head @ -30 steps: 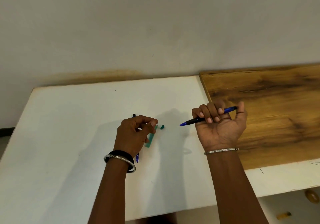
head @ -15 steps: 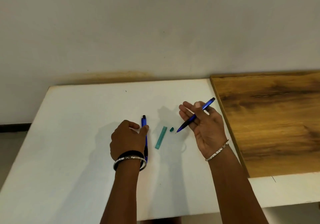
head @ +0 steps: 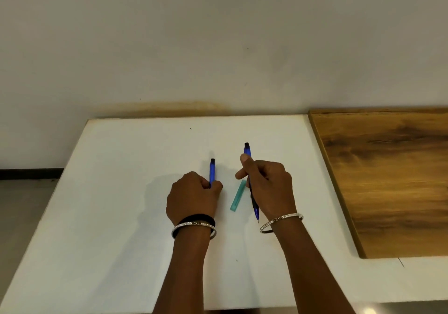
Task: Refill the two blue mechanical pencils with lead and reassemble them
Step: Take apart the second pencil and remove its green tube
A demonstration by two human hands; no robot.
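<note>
Two blue mechanical pencils are over the white table point(head: 121, 216). My left hand point(head: 192, 197) grips the left pencil point(head: 212, 171), whose black cap end points away from me; its lower part is hidden under the hand. My right hand point(head: 268, 188) holds the right pencil point(head: 253, 202) between thumb and fingers, cap end far, tip near my wrist. A teal lead case point(head: 238, 196) lies flat between the two hands, its far end partly behind my right fingers. The small teal cap is not visible.
A brown wooden board point(head: 388, 180) lies on the table's right side, its left edge close to my right hand. A pale wall runs behind the table. The floor shows at the left beyond the table edge.
My right hand turned the pencil so its cap points away and closed its fingers round it, moving close beside the lead case. My left hand took hold of the left pencil. The small teal cap went out of sight.
</note>
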